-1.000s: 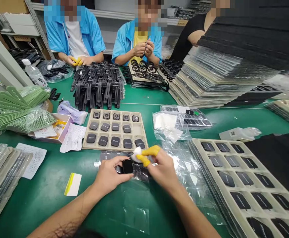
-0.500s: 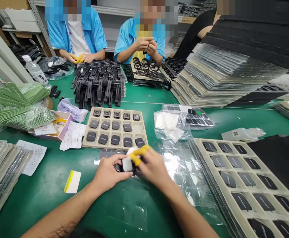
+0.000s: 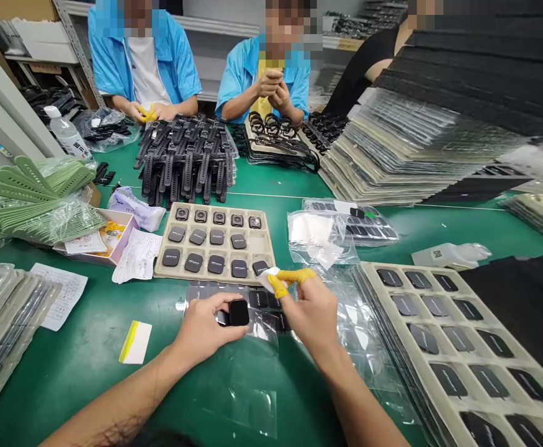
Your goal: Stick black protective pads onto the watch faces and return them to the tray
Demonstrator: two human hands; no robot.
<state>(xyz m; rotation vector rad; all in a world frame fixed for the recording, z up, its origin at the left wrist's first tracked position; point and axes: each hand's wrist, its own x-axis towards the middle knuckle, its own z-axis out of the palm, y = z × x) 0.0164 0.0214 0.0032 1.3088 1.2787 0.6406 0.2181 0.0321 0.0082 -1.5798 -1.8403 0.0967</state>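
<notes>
My left hand (image 3: 205, 329) grips a square black smartwatch body (image 3: 239, 312), its dark face turned up and its lower edge resting in my fingers. My right hand (image 3: 311, 310), with yellow finger cots (image 3: 294, 274) on two fingers, pinches a small white cloth (image 3: 270, 279). That cloth is apart from the watch, up and to the right of it. Below both hands lies a clear plastic bag (image 3: 264, 372) with black flat pieces (image 3: 258, 299) in it. Just above the cloth is a beige tray (image 3: 264, 245) of watch bodies and black pads.
A second beige tray (image 3: 383, 292) of black pads lies at the right, with tall stacks of trays (image 3: 401, 149) behind it. Black watch straps (image 3: 182, 161) and bagged green straps (image 3: 38, 192) lie ahead and left. Two people in blue jackets work across the table.
My right hand has moved up and right, lifting the white cloth off the watch face. The watch's glossy face now shows dark and uncovered, still held in my left hand.
</notes>
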